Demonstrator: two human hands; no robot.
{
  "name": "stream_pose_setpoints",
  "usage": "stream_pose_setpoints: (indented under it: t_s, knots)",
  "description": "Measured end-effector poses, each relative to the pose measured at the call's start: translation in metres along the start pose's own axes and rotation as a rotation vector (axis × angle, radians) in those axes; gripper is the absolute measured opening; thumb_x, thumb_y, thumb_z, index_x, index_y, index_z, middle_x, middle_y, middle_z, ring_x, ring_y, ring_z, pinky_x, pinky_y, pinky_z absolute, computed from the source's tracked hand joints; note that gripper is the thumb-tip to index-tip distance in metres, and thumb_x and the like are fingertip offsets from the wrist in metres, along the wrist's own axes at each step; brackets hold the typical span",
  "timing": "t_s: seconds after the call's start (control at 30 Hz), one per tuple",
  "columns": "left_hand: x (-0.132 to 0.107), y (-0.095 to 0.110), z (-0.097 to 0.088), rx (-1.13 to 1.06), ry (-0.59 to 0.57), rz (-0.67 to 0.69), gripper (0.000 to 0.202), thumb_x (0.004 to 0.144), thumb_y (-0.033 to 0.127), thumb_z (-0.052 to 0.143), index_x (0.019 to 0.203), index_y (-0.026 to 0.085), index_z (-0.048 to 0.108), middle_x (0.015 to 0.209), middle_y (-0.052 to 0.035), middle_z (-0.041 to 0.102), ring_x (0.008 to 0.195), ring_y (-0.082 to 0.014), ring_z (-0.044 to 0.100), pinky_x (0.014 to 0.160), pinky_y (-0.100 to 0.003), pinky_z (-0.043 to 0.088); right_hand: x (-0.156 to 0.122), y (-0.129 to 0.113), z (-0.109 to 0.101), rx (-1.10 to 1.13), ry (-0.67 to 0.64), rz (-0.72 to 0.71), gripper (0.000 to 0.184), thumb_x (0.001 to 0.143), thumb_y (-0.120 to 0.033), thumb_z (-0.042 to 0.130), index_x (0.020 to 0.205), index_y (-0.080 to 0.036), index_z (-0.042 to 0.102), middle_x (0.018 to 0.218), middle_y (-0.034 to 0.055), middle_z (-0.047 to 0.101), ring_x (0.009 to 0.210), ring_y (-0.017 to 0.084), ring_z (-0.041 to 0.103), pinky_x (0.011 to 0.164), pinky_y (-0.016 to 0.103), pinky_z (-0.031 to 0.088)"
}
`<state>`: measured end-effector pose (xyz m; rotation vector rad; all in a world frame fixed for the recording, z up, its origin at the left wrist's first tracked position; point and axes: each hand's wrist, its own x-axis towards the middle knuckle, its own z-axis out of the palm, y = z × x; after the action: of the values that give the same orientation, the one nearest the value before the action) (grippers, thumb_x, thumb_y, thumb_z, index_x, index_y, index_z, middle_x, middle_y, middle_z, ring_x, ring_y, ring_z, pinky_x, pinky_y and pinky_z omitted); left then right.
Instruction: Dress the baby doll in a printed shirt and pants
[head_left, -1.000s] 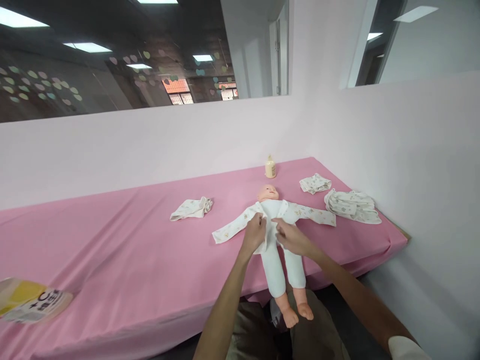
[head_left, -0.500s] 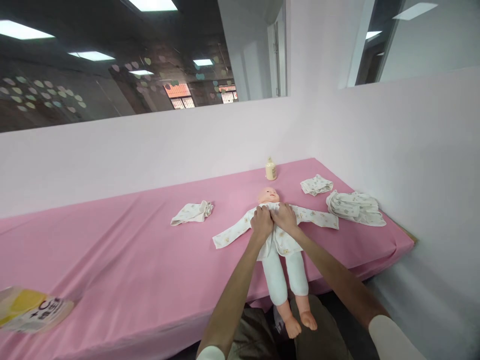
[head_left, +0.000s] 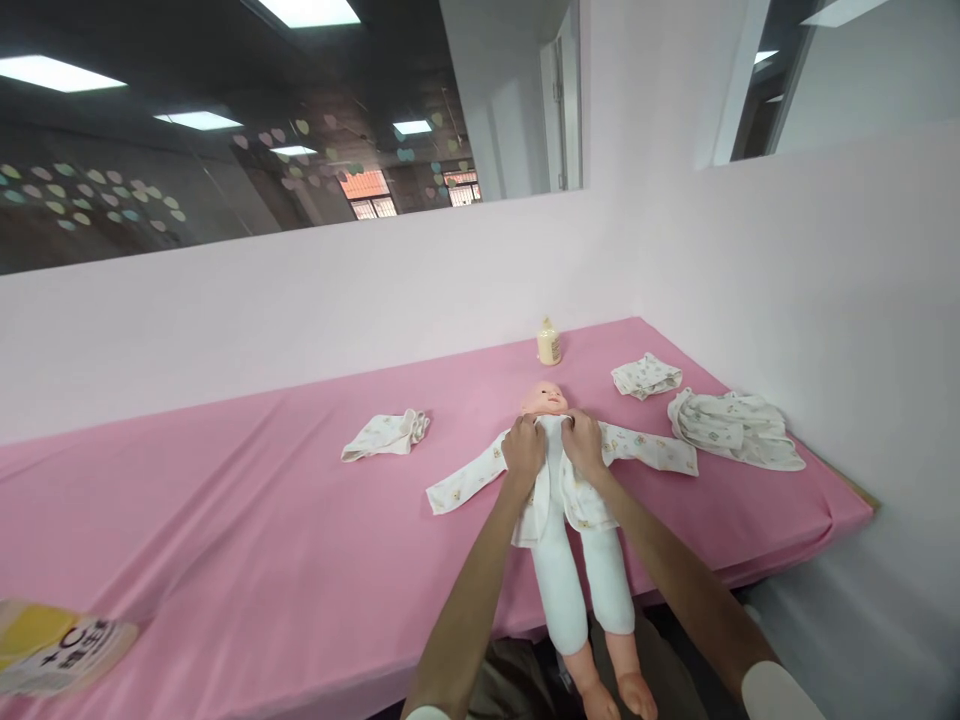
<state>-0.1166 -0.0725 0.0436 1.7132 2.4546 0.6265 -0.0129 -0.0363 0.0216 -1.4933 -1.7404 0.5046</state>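
A baby doll (head_left: 559,560) lies on its back with its head toward the wall and its feet past the table's front edge. It wears a white printed baby shirt (head_left: 466,484), whose front is parted down the middle over a pale body. My left hand (head_left: 523,447) is closed on one front edge of the shirt near the doll's neck. The opposite front edge is gripped by my right hand (head_left: 585,443), at about the same height. Both sleeves stretch out to the sides. My fingers partly hide the collar.
The table has a pink cover (head_left: 247,520). A folded printed cloth (head_left: 386,435) lies left of the doll; another folded cloth (head_left: 646,376) and a larger crumpled garment (head_left: 735,428) lie right. A pump bottle (head_left: 548,344) stands behind the head. A yellow-white package (head_left: 60,645) lies front left.
My hands have moved apart, spreading the shirt's front so that more of the doll's chest shows. The view has shifted slightly.
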Motion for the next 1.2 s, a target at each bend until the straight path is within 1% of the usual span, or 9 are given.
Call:
stream_pose_setpoints:
  t_s: [0.13,0.27,0.37,0.5,0.6,0.77,1.0,1.1,1.2]
  knots:
    - [0.001,0.001,0.005,-0.032,0.07,0.022,0.029,0.096,0.022,0.036,0.112,0.018,0.06,0.113,-0.0109,0.064,0.098,-0.0239,0.062,0.081,-0.033,0.044,0.005,-0.001,0.002,0.204,0.048,0.059,0.032,0.084,-0.026,0.036,0.081,-0.019,0.067,0.08,0.0061,0.069,0.078,0.021,0.059,0.071,0.029,0.042]
    - [0.0,-0.002,0.01,-0.071,0.094,0.077,0.028,0.096,0.021,0.036,0.111,0.018,0.06,0.111,-0.0091,0.065,0.098,-0.0218,0.062,0.082,-0.031,0.043,0.01,-0.004,-0.002,0.354,0.027,0.1,0.029,0.077,-0.028,0.04,0.07,-0.019,0.066,0.073,0.004,0.068,0.071,0.019,0.058,0.066,0.028,0.042]
    - [-0.001,-0.005,0.015,-0.123,0.096,0.113,0.026,0.095,0.019,0.039,0.108,0.018,0.061,0.109,-0.0075,0.066,0.097,-0.021,0.062,0.082,-0.031,0.044,0.012,-0.006,-0.005,0.417,0.004,0.106,0.028,0.074,-0.029,0.041,0.072,-0.018,0.067,0.075,0.0037,0.069,0.071,0.019,0.059,0.064,0.027,0.042]
    - [-0.001,-0.008,0.02,-0.197,0.103,0.151,0.024,0.093,0.018,0.042,0.106,0.019,0.062,0.111,-0.0072,0.066,0.099,-0.0202,0.062,0.083,-0.03,0.044,0.008,-0.011,-0.007,0.427,-0.009,0.1,0.026,0.073,-0.031,0.044,0.066,-0.018,0.065,0.067,0.002,0.067,0.066,0.017,0.056,0.061,0.027,0.04]
    - [-0.001,-0.01,0.021,-0.241,0.106,0.162,0.022,0.093,0.019,0.044,0.103,0.019,0.063,0.11,-0.0067,0.067,0.099,-0.0196,0.062,0.084,-0.029,0.044,0.002,-0.016,-0.006,0.417,-0.004,0.082,0.026,0.074,-0.031,0.044,0.067,-0.019,0.065,0.068,0.0014,0.067,0.067,0.017,0.056,0.063,0.027,0.04]
    - [-0.003,-0.012,0.021,-0.249,0.121,0.182,0.02,0.093,0.02,0.043,0.098,0.017,0.063,0.101,-0.0063,0.068,0.091,-0.0186,0.062,0.078,-0.028,0.043,-0.011,-0.018,0.0,0.379,0.013,0.049,0.025,0.077,-0.03,0.045,0.069,-0.02,0.066,0.071,0.003,0.069,0.068,0.019,0.057,0.065,0.028,0.041]
    - [-0.003,-0.015,0.026,-0.291,0.15,0.253,0.018,0.093,0.021,0.046,0.096,0.017,0.063,0.1,-0.0067,0.068,0.092,-0.0184,0.062,0.08,-0.028,0.043,-0.017,-0.013,0.009,0.516,0.014,0.086,0.023,0.078,-0.033,0.05,0.073,-0.019,0.068,0.078,0.0059,0.071,0.076,0.021,0.062,0.076,0.032,0.047]
    - [-0.003,-0.015,0.026,-0.326,0.146,0.231,0.017,0.092,0.023,0.048,0.092,0.017,0.064,0.096,-0.0064,0.069,0.088,-0.0184,0.062,0.078,-0.028,0.043,-0.02,-0.013,0.008,0.574,-0.015,0.046,0.025,0.08,-0.033,0.05,0.078,-0.018,0.07,0.083,0.006,0.072,0.079,0.021,0.063,0.079,0.032,0.048]
    - [-0.002,-0.016,0.022,-0.479,0.072,0.167,0.017,0.088,0.026,0.05,0.086,0.018,0.065,0.085,-0.0033,0.069,0.079,-0.0172,0.061,0.075,-0.028,0.045,-0.024,-0.011,0.007,0.588,-0.044,0.006,0.026,0.082,-0.032,0.049,0.081,-0.019,0.072,0.088,0.0059,0.073,0.083,0.021,0.065,0.085,0.034,0.048]
